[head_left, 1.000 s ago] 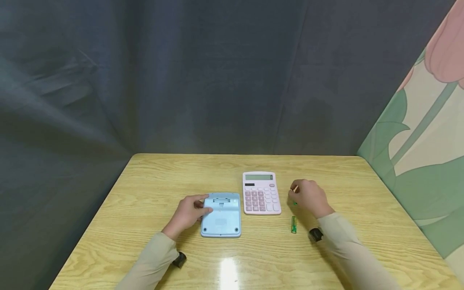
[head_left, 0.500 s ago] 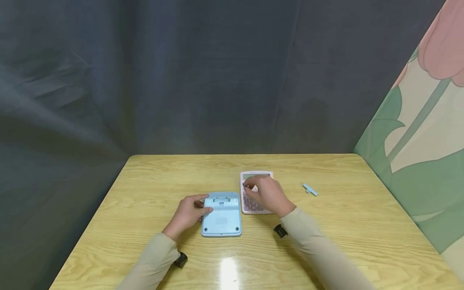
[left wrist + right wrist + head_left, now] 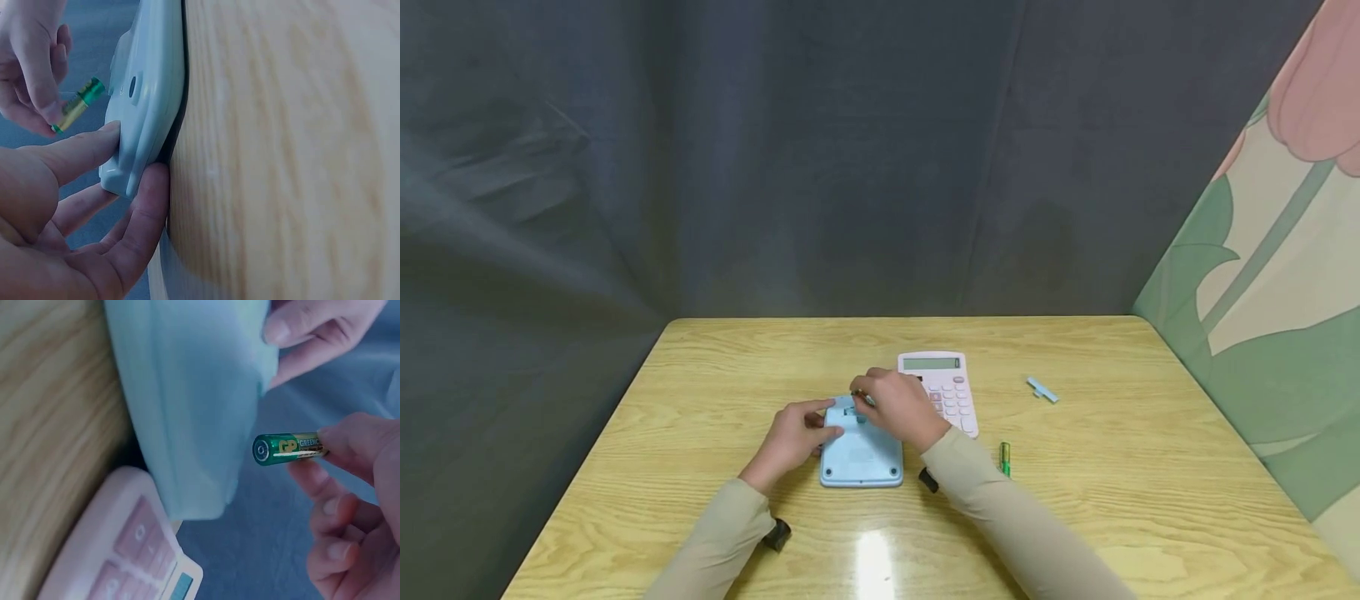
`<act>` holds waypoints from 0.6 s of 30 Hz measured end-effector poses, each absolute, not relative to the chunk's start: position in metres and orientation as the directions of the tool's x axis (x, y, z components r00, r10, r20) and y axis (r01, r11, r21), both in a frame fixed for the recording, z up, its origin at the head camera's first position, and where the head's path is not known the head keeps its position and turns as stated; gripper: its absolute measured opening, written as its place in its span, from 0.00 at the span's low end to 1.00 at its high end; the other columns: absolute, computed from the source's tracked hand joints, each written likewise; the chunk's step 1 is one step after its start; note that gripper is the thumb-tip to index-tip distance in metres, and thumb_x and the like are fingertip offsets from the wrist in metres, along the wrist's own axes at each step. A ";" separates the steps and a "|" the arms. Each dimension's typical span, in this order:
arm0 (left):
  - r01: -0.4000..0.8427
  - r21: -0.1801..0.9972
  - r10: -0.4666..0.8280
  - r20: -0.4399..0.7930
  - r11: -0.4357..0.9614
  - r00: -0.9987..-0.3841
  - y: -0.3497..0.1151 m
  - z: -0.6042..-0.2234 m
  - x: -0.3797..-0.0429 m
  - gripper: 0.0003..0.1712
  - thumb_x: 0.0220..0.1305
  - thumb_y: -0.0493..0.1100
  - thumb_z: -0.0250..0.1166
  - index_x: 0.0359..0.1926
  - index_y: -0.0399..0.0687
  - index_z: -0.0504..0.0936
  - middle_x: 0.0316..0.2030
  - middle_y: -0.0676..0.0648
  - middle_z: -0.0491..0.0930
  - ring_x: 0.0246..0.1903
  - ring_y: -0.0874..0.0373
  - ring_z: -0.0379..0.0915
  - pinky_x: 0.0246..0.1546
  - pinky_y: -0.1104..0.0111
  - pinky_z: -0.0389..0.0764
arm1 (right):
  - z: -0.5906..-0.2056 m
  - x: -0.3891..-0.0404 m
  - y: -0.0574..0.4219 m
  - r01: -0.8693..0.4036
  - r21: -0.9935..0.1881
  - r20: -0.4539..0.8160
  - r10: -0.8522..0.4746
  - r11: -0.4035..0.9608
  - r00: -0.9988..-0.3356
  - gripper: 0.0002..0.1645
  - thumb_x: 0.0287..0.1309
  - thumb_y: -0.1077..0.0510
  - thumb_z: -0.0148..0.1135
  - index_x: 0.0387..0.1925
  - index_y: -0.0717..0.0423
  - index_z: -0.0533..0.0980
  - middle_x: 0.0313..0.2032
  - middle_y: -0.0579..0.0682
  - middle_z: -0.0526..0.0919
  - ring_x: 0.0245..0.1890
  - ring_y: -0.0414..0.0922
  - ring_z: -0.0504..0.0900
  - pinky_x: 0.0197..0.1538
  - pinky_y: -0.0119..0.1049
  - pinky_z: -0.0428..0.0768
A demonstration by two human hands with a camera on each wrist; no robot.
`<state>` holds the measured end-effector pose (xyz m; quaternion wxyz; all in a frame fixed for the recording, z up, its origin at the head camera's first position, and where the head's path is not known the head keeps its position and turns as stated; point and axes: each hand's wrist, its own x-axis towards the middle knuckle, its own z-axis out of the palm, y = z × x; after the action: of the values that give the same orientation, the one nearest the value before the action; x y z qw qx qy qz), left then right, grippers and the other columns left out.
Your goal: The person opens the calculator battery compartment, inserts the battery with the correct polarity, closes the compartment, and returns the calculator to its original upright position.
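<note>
Showed at far left a dark grey-blue curtain [image 3: 527,250], matt and creased into soft folds, running on behind a table [image 3: 715,367] of yellow wood with wavy grain and rounded far corners. Wore a plain beige sleeve [image 3: 715,533] on the left arm, with a small black block [image 3: 777,535] at the wrist. Gripped the left side of a light blue calculator [image 3: 861,458] with the left hand [image 3: 788,440], the thumb on its back and bent fingers round the rim. Rested back upward on the wood, in smooth, faintly glossy plastic, with rounded corners, a dark round spot near each lower corner and a recess toward the top. Pinched a battery [image 3: 284,449] between thumb and fingertips of the right hand [image 3: 898,404], near that recess; could not tell touching from apart. Looked like a short, shiny cylinder, green and gold, with "GP" lettering and a round metal end. Included next a pink calculator [image 3: 958,408], face up and partly behind the right hand, with rounded keys and a grey display. Held farther right a second green battery [image 3: 1004,458], partly hidden by the right sleeve [image 3: 1022,525], then a slim light blue piece [image 3: 1042,390] with a small tab, lying slantwise. Ended in a wall panel [image 3: 1292,292] of flat pink tulip and green leaf shapes on cream.
</note>
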<state>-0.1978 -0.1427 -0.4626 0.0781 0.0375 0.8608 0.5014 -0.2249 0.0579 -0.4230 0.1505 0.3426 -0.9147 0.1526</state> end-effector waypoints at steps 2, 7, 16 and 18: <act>-0.017 0.871 0.144 -0.101 0.492 -0.984 -0.143 -0.464 -0.198 0.29 0.62 0.37 0.71 0.65 0.38 0.77 0.38 0.42 0.78 0.31 0.56 0.77 0.28 0.67 0.86 | -0.426 -0.225 0.055 -0.685 -0.136 0.379 -0.601 0.716 -0.703 0.04 0.64 0.56 0.66 0.38 0.48 0.86 0.32 0.44 0.84 0.24 0.36 0.77 0.22 0.27 0.73; -0.031 0.874 0.134 -0.110 0.486 -0.985 -0.144 -0.465 -0.198 0.29 0.62 0.37 0.71 0.64 0.39 0.77 0.38 0.42 0.78 0.30 0.56 0.77 0.28 0.67 0.86 | -0.435 -0.225 0.050 -0.712 -0.106 0.359 -0.640 0.695 -0.679 0.04 0.63 0.56 0.68 0.38 0.47 0.86 0.34 0.43 0.84 0.26 0.37 0.80 0.26 0.29 0.78; -0.033 0.873 0.141 -0.116 0.486 -0.983 -0.145 -0.462 -0.199 0.29 0.63 0.38 0.71 0.65 0.40 0.77 0.37 0.43 0.78 0.28 0.57 0.77 0.28 0.66 0.85 | -0.443 -0.223 0.048 -0.704 -0.164 0.290 -0.648 0.691 -0.704 0.08 0.65 0.54 0.67 0.43 0.46 0.88 0.36 0.45 0.81 0.26 0.36 0.77 0.26 0.26 0.76; -0.034 0.875 0.143 -0.117 0.483 -0.983 -0.146 -0.462 -0.199 0.29 0.63 0.38 0.71 0.65 0.39 0.77 0.37 0.43 0.79 0.28 0.57 0.77 0.28 0.66 0.85 | -0.443 -0.222 0.048 -0.694 -0.180 0.273 -0.642 0.697 -0.716 0.09 0.65 0.55 0.66 0.44 0.47 0.88 0.37 0.45 0.81 0.26 0.36 0.76 0.26 0.25 0.75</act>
<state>-0.1993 -0.1456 -0.4624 0.0872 0.0319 0.8568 0.5072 -0.2224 0.0478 -0.4426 0.0949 0.3645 -0.9163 0.1360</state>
